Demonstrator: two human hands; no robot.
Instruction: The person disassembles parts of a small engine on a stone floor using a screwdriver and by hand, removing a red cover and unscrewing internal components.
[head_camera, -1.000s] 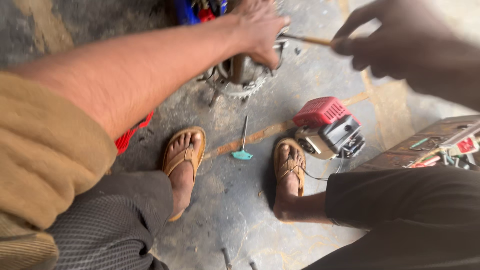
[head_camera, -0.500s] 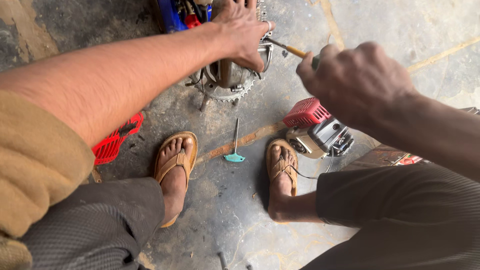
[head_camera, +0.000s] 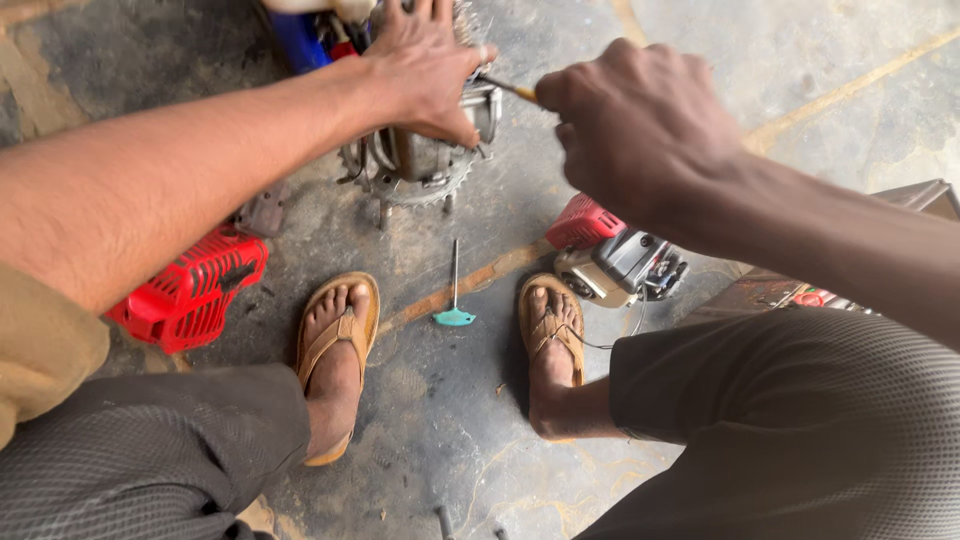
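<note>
Stained concrete floor (head_camera: 440, 440); left hand (head_camera: 425, 65) steadies engine (head_camera: 425, 165).

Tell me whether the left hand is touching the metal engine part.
Touching: the head view shows the left hand pressed palm-down on top of the metal engine part, fingers wrapped over it.
</note>
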